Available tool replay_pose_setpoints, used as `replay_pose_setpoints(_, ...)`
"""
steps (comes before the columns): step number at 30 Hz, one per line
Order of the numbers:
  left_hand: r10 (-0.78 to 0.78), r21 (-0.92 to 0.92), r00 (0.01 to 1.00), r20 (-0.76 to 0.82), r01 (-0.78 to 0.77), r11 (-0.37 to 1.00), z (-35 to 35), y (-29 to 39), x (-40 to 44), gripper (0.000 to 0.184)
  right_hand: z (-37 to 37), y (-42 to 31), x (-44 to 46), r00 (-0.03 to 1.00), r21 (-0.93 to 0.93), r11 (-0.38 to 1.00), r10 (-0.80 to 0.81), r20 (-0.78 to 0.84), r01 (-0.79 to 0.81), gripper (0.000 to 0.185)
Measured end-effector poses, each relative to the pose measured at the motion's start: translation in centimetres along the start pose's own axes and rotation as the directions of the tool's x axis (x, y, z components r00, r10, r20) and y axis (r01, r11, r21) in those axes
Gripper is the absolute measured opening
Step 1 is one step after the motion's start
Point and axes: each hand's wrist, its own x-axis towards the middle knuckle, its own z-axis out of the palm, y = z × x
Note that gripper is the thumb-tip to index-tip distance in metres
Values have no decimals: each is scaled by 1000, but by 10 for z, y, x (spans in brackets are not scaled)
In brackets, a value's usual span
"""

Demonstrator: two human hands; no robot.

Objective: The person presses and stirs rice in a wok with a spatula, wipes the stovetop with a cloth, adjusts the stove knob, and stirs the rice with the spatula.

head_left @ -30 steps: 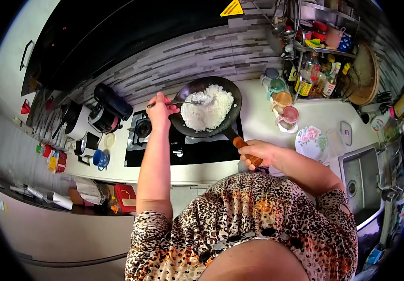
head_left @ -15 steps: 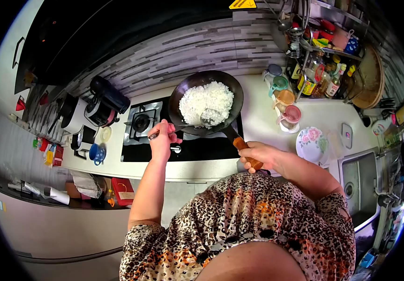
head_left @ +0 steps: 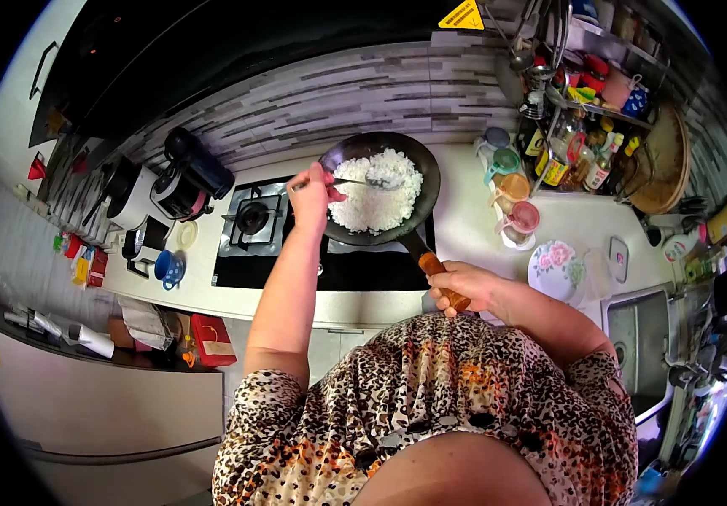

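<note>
A dark wok (head_left: 431, 181) full of white rice (head_left: 380, 205) stands on the black gas stove (head_left: 355, 278). My left hand (head_left: 311, 192) is closed around the handle of a metal spatula (head_left: 369, 181), over the left rim of the wok. The spatula's head lies against the upper part of the rice and is partly hidden. My right hand (head_left: 465, 287) wraps round the wok's wooden handle (head_left: 433, 264), close to my body.
Left of the wok is a bare burner (head_left: 253, 218), then a blue cup (head_left: 169, 269) and a black appliance (head_left: 182, 198). To the right are seasoning jars (head_left: 515, 181), a flowered plate (head_left: 556, 268), a bottle rack (head_left: 578, 156) and the sink (head_left: 638, 337).
My left hand has moved up and right, carrying the spatula from the rice's lower edge to its upper part. My right hand keeps its grip on the handle. The view has shifted slightly.
</note>
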Motion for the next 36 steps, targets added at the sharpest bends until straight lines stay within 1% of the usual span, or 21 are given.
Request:
replay_pose_setpoints(1,23,12,1000,14,-23,1000,3,18,-1,32,-2,2,2,1000,6,1000,-5,6,5,15)
replay_pose_setpoints(3,75,108,997,-2,-74,991,8,36,-1,32,-4,1,4,1000,22,1000,-15,11,15,15)
replay_pose_setpoints(4,116,125,993,-15,-113,986,8,36,-2,33,-4,1,4,1000,24,1000,-15,9,15,15)
replay_pose_setpoints(6,121,236,993,13,-120,964,-3,6,6,33,-2,3,3,1000,29,1000,-10,10,10,15)
replay_pose_setpoints(7,108,183,994,-20,-103,978,-3,0,3,33,-1,2,2,1000,31,1000,-6,3,6,15)
replay_pose_setpoints(9,111,177,994,-16,-107,978,-5,1,12,33,-2,-1,2,1000,32,999,-15,-8,15,15)
replay_pose_setpoints(11,104,167,994,-19,-99,981,-2,10,8,33,-5,1,3,1000,43,999,1,28,-2,16)
replay_pose_setpoints(14,115,244,993,-22,-107,964,2,22,5,33,-5,2,4,1000,29,999,-18,22,18,16)
replay_pose_setpoints(16,74,278,997,-16,-66,958,1,3,4,34,-3,3,1,1000,40,999,4,13,-5,16)
replay_pose_setpoints(18,86,251,996,17,-87,964,3,0,15,34,-2,-1,1,1000,35,999,-1,1,1,16)
replay_pose_setpoints(22,65,313,996,59,-81,946,16,31,17,33,-8,1,5,1000,54,998,-12,18,11,18)
replay_pose_setpoints(24,122,300,992,9,-119,947,17,29,16,32,-6,1,4,1000,62,998,-3,-3,3,18)
replay_pose_setpoints(25,143,185,990,-5,-140,973,16,16,20,31,-6,-1,3,1000,59,998,7,8,-7,18)
replay_pose_setpoints(26,145,183,989,-6,-141,973,15,8,20,31,-5,-1,3,1000,56,998,6,8,-7,18)
replay_pose_setpoints(28,73,40,986,-151,-67,997,14,1,13,30,-4,0,3,1000,69,998,0,6,0,18)
replay_pose_setpoints(29,91,22,986,-141,-89,996,14,3,10,29,-3,-1,4,1000,77,997,-5,1,5,18)
replay_pose_setpoints(30,139,14,976,-169,-139,990,16,3,7,34,-4,-1,3,1000,64,998,-15,9,14,17)
replay_pose_setpoints(32,118,-81,973,-200,-136,987,18,8,3,32,-5,-1,3,1000,49,999,-9,11,9,17)
replay_pose_setpoints(33,85,-172,969,-233,-128,977,17,1,9,29,-5,0,3,1000,55,998,-6,20,5,16)
replay_pose_setpoints(34,79,-174,967,-241,-123,977,16,-6,12,29,-5,0,4,1000,58,998,-5,30,3,16)
replay_pose_setpoints(36,-95,-251,973,-209,41,967,12,-19,18,28,-2,-3,1,1000,50,999,8,11,-9,16)
